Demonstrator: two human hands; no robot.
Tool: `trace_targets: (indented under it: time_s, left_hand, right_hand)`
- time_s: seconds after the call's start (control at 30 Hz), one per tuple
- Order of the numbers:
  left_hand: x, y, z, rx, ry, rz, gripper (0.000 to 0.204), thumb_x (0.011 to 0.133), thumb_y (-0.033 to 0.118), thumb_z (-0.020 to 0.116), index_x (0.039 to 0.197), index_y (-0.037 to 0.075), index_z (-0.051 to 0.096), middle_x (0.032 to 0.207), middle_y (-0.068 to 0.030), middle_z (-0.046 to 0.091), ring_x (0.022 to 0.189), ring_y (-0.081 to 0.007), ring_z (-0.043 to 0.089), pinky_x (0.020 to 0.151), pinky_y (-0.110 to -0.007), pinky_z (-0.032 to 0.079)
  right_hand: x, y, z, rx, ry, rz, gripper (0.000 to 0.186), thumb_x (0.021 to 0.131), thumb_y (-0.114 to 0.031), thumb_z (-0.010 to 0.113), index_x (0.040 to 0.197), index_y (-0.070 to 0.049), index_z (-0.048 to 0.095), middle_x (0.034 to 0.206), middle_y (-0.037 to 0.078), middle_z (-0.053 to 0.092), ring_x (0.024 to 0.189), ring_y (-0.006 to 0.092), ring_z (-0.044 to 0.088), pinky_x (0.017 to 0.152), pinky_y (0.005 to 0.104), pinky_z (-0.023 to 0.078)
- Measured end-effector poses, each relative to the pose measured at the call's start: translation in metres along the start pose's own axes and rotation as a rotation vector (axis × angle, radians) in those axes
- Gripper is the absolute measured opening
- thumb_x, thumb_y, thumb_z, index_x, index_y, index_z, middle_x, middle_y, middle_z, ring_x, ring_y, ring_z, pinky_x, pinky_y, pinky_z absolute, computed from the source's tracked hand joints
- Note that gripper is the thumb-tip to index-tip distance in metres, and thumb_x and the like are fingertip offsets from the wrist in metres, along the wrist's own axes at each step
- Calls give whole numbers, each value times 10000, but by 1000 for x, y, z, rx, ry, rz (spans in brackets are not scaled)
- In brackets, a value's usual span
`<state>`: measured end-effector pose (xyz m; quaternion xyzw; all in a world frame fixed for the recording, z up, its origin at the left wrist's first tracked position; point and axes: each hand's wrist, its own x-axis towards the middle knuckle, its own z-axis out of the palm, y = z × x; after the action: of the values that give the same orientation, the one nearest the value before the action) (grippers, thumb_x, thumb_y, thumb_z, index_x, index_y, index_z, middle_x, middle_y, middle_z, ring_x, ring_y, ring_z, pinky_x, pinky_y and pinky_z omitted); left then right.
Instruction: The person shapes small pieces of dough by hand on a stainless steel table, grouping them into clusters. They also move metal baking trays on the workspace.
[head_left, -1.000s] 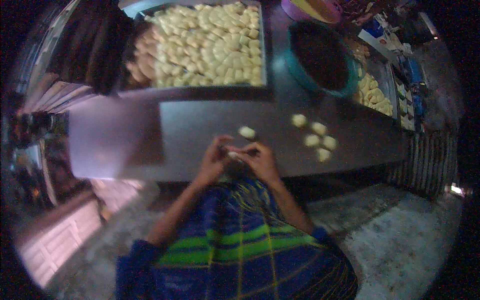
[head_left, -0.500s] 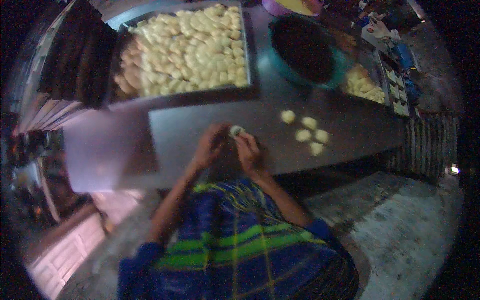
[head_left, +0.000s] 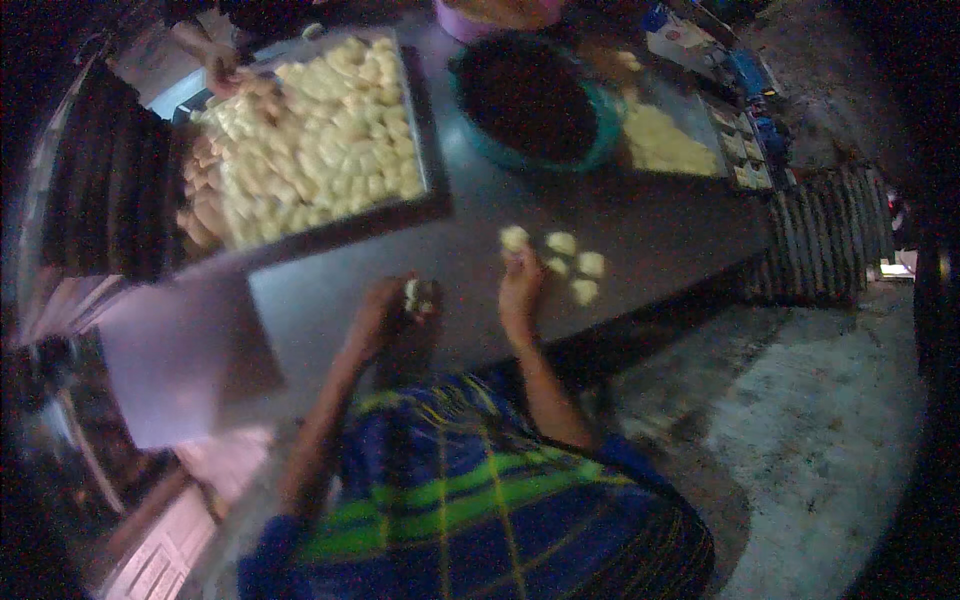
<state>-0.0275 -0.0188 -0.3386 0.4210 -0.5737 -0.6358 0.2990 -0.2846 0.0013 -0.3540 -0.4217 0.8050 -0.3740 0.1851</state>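
Observation:
My left hand (head_left: 378, 308) is over the metal table (head_left: 460, 265), its fingers curled round a small piece of pale dough (head_left: 412, 292) with a darker patch beside it, too blurred to make out. To its right, my right hand (head_left: 521, 290) reaches forward. Its fingertips close on the near side of a pale dough ball (head_left: 514, 237), which appears to rest on the table. Just right of that ball lie several more dough balls (head_left: 561, 243) in a loose cluster.
A large tray (head_left: 421, 150) full of pale shaped pieces stands far left, with another person's hand (head_left: 222, 75) at its far corner. Behind the dough balls sits a teal basin (head_left: 600, 125) of dark stuff. Beyond are a pile of pale pieces (head_left: 665, 145) and a pink-purple tub (head_left: 462, 22).
My hands have moved apart. The left keeps the dough piece, while the right has gone to the leftmost dough ball. The view has shifted, and another person's hand shows at the tray.

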Motion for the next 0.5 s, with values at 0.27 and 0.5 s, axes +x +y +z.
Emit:
trace_targets:
  time_s: [0.27,0.5]
  left_hand:
    - [-7,25,-1,250,145,61,327,933,173,603,1239,65,569,1262,-135,576,1127,-248,582,905,-404,495]
    - [-8,127,42,557,581,562,297,845,120,689,1122,33,625,1149,-142,647,1046,-298,627,890,-408,500]
  right_hand:
    - [40,-6,7,-128,97,-170,267,907,-111,578,1115,48,635,1046,202,659,911,336,640,859,415,489]
    - [-24,-100,-28,834,-391,-39,287,884,-23,616,1170,-3,616,1137,104,650,987,189,623,871,352,512]
